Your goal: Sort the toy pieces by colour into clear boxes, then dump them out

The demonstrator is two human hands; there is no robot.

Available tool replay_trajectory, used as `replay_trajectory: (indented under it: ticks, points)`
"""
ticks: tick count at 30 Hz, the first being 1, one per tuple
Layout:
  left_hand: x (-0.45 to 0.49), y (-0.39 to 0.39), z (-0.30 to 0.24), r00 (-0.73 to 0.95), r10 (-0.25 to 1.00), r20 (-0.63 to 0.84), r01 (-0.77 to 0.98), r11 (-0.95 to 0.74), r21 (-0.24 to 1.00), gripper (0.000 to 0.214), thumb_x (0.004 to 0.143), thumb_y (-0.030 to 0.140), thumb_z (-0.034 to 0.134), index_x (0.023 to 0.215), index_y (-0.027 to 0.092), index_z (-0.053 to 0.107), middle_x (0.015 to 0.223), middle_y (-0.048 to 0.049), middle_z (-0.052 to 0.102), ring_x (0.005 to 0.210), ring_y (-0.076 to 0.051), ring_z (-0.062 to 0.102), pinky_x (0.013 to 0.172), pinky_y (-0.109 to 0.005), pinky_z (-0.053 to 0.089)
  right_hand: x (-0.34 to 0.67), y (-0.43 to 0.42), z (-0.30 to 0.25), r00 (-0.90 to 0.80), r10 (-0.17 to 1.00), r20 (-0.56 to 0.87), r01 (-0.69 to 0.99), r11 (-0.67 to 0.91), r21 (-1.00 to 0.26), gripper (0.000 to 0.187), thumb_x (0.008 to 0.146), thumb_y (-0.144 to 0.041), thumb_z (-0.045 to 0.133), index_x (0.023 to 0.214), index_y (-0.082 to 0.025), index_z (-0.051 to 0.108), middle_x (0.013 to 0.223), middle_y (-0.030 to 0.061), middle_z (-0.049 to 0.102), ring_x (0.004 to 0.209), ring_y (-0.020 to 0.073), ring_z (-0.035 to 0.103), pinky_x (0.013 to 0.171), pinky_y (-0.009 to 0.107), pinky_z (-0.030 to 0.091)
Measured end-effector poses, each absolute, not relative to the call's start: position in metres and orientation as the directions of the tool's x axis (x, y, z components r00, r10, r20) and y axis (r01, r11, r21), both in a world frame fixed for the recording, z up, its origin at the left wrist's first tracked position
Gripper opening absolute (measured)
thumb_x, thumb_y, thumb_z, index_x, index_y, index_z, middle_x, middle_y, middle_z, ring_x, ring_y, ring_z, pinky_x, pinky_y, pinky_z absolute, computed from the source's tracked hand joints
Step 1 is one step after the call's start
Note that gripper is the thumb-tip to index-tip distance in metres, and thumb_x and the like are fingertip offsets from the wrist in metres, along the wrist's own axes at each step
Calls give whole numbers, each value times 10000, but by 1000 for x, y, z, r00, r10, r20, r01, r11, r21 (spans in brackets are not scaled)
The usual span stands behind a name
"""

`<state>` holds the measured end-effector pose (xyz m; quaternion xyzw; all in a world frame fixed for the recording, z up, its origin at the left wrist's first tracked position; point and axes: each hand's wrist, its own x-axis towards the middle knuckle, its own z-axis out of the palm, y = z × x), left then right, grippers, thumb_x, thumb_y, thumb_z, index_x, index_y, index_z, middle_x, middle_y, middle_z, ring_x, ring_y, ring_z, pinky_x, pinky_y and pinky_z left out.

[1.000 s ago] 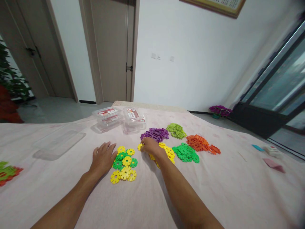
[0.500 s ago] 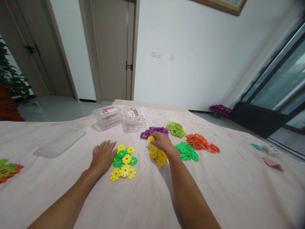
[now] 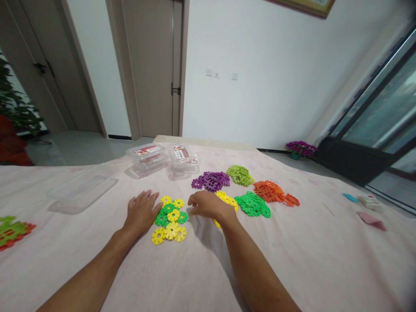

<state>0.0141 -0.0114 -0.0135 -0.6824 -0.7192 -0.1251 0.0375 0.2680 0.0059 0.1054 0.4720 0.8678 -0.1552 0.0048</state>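
My left hand (image 3: 142,212) lies flat on the cloth, open, its fingers at the left edge of a cluster of snowflake discs. In that cluster, green discs (image 3: 161,219) overlap with yellow ones (image 3: 171,230). Just right of the cluster hovers my right hand (image 3: 204,203), its fingers pinched together and turned down. What they hold, if anything, is hidden. Behind the right hand and wrist, a yellow disc pile (image 3: 227,199) is partly covered.
Farther back lie piles of purple (image 3: 212,180), lime (image 3: 239,175), orange (image 3: 269,191) and green discs (image 3: 251,203). Clear plastic boxes (image 3: 147,160) stand at the back. A clear lid-like tray (image 3: 82,193) is at left, near a green-and-orange piece (image 3: 14,232).
My right hand has moved left and slightly nearer, from the yellow pile to beside the disc cluster. My left hand stays in place.
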Motion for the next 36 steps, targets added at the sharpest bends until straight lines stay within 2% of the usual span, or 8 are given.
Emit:
replay_trajectory:
  ticks: [4,9,17,22,25,28,32,36]
  points:
    - [15,-12,-13,-62,973,222,992,36,120,506,975,463,366,1383,225,547,1502,-135,482,1411,-299,379,1127,-504,247,247,-2,86,-592,788,-169,803,557,-214,432,702,-428,805,1088,-248,730,1086,78,703,937,251,671,715,288,468]
    - [15,-12,-13,-65,974,216,992,39,120,507,974,458,369,1389,223,540,1505,-134,476,1414,-295,373,1129,-498,240,243,0,74,-575,808,-128,811,543,-216,492,658,-429,824,1079,-213,689,1089,94,682,922,254,667,706,294,460]
    - [19,-14,-6,-78,979,190,991,55,123,545,957,514,381,1397,227,527,1532,-134,444,1426,-306,343,1135,-510,214,254,11,76,-549,833,-61,813,516,-270,246,727,-248,713,971,-237,690,935,26,714,824,183,625,635,251,357]
    - [25,-18,1,-73,986,152,990,53,131,592,956,569,342,1420,239,505,1547,-135,424,1437,-318,328,1134,-554,190,255,15,80,-475,878,60,774,450,-446,254,778,-214,688,1032,-218,691,885,4,715,796,148,619,640,233,362]
    - [26,-18,0,-67,986,151,990,46,134,621,947,602,337,1429,244,496,1558,-138,409,1442,-324,319,1134,-568,174,244,13,71,-469,881,58,713,416,-564,393,786,-232,699,1177,-221,667,922,7,720,834,146,637,689,226,406]
    - [25,-17,-2,-61,986,157,990,40,133,647,935,632,343,1429,245,499,1559,-141,407,1442,-330,316,1134,-565,174,233,10,59,-479,878,14,707,395,-586,474,781,-256,694,1251,-220,643,1005,32,725,904,170,649,741,242,434]
    - [24,-17,-2,-54,986,159,992,35,118,636,936,624,355,1427,248,503,1553,-137,417,1442,-328,318,1135,-561,180,227,10,44,-460,888,-31,724,354,-591,340,803,-332,662,1123,-221,693,954,31,724,850,177,649,693,250,432]
    - [22,-16,-3,-44,985,167,994,27,106,604,947,599,358,1422,256,507,1554,-128,418,1445,-323,316,1128,-556,200,225,12,31,-392,920,-10,697,289,-656,315,711,-321,741,997,-204,679,935,16,702,804,157,628,647,234,419]
